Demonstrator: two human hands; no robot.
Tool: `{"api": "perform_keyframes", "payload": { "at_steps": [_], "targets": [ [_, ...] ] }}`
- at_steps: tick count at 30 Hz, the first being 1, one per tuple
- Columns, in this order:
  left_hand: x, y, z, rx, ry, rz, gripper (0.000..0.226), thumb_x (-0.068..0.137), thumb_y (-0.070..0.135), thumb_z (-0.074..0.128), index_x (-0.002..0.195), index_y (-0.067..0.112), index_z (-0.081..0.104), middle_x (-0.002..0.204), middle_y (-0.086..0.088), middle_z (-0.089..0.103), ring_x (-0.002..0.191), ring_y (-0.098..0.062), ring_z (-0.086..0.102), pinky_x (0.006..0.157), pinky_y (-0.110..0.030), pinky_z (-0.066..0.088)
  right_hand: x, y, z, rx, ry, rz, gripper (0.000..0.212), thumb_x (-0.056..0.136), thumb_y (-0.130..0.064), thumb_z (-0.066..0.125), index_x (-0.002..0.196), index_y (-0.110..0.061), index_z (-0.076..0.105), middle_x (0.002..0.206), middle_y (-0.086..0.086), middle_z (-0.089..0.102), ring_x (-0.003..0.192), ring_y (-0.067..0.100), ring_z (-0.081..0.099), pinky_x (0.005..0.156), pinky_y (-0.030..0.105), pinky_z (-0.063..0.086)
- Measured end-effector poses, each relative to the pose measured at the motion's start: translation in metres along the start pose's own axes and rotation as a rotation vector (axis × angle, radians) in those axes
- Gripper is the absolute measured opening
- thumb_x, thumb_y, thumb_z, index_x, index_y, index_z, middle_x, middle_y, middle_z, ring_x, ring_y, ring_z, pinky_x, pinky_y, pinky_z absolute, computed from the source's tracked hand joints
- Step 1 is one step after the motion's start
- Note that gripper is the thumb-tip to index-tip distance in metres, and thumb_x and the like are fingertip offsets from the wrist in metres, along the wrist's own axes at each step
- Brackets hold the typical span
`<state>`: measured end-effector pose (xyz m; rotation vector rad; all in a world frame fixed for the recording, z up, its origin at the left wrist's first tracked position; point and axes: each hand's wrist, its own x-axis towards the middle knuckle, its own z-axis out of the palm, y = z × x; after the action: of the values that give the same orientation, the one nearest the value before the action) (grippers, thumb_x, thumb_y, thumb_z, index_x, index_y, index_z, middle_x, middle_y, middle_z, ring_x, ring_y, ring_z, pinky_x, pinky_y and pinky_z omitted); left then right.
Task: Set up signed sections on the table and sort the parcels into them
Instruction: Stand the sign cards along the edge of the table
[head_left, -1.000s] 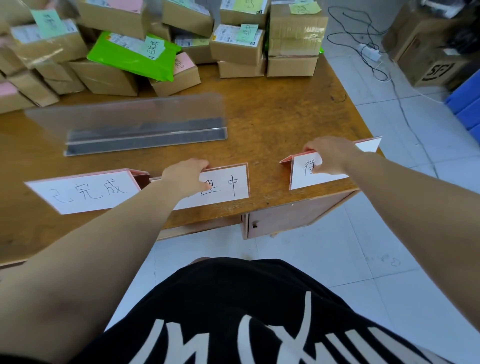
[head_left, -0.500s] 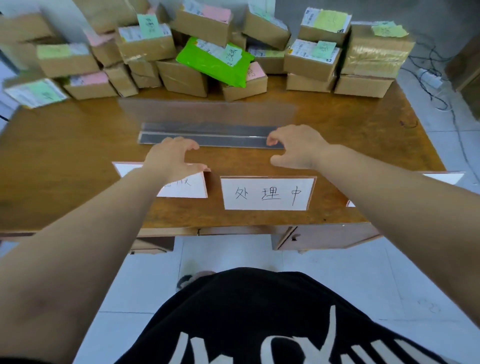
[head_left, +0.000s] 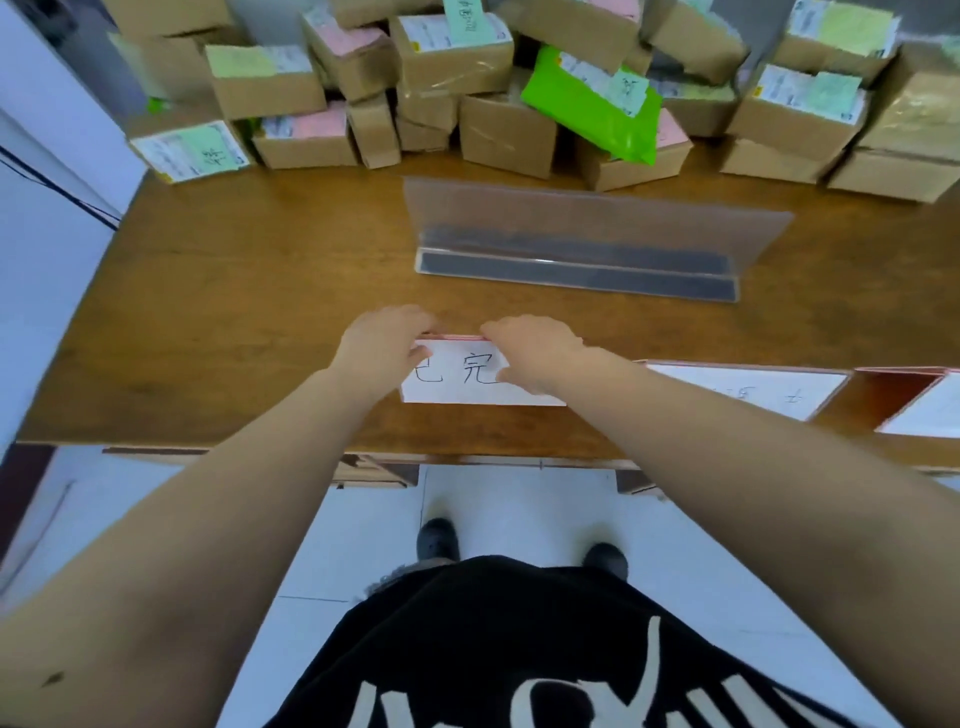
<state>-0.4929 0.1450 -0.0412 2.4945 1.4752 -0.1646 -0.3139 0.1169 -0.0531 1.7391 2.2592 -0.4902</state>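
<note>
- Change: half a second ago both hands hovered over the surface near the clear divider; now they have dropped onto the leftmost sign, the one a second ago standing untouched at the left of the row. This suggests the signs are being positioned one at a time, so section set-up is under way and parcel sorting has not begun.
- Left hand (head_left: 382, 347): its grip is curled over the sign's upper left corner, thumb on the white face, fingers over the top fold.
- Leftmost sign (head_left: 467, 387): a folded tent card, white face with handwritten characters partly hidden by the hands, pink edge along the fold; it stands near the front edge of the surface (head_left: 234, 291).
- Right hand (head_left: 530, 353): its grip covers the sign's upper right part, fingers curled over the fold.
- Clear divider (head_left: 587, 249): a transparent upright panel on a dark base strip, behind the hands and apart from them.
- Middle sign (head_left: 753, 389) and right sign (head_left: 930, 410): both stand along the front edge, to the right.
- Parcels (head_left: 498, 124): cardboard boxes with coloured notes and one green mailer (head_left: 587, 104), heaped along the back edge, unsorted.
</note>
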Motion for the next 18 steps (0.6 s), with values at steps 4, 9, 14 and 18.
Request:
{"api": "perform_keyframes", "payload": {
  "at_steps": [4,9,14,18],
  "targets": [
    [-0.011,-0.049,0.003,-0.069,0.033,0.033,0.028,0.094,0.019,0.051,0.121,0.019,0.057,0.118,-0.002,0.058,0.113,-0.024,0.049,0.086,-0.035,0.038,0.027,-0.043,0.001,0.028,0.034,0.031,0.031,0.092,-0.032,0.057,0.117,-0.015,0.051,0.110,0.004,0.060,0.096,0.026,0.058,0.069,0.035,0.046],
    [-0.033,-0.115,0.000,-0.085,0.040,-0.036,0.025,0.090,0.022,0.056,0.114,0.018,0.060,0.111,-0.003,0.059,0.110,-0.025,0.051,0.083,-0.036,0.041,0.060,-0.103,-0.005,0.028,0.028,0.011,0.031,0.092,-0.039,0.056,0.111,-0.015,0.051,0.108,0.005,0.061,0.096,0.028,0.059,0.065,0.034,0.043],
    [-0.062,-0.157,-0.001,-0.176,0.119,-0.175,0.047,0.087,0.034,0.063,0.130,0.018,0.050,0.132,-0.001,0.052,0.123,-0.022,0.044,0.094,-0.035,0.039,0.065,-0.139,-0.018,0.031,0.024,-0.022,0.035,0.090,-0.042,0.058,0.110,-0.014,0.054,0.109,0.004,0.061,0.097,0.027,0.057,0.068,0.033,0.041],
    [-0.066,-0.162,-0.003,-0.222,0.111,-0.241,0.074,0.079,0.043,0.071,0.140,0.020,0.037,0.139,0.000,0.047,0.126,-0.021,0.044,0.100,-0.041,0.042,0.052,-0.133,-0.040,0.018,0.092,-0.003,0.041,0.089,-0.047,0.058,0.116,-0.016,0.054,0.111,0.002,0.061,0.092,0.022,0.054,0.074,0.035,0.046]
  ]
}}
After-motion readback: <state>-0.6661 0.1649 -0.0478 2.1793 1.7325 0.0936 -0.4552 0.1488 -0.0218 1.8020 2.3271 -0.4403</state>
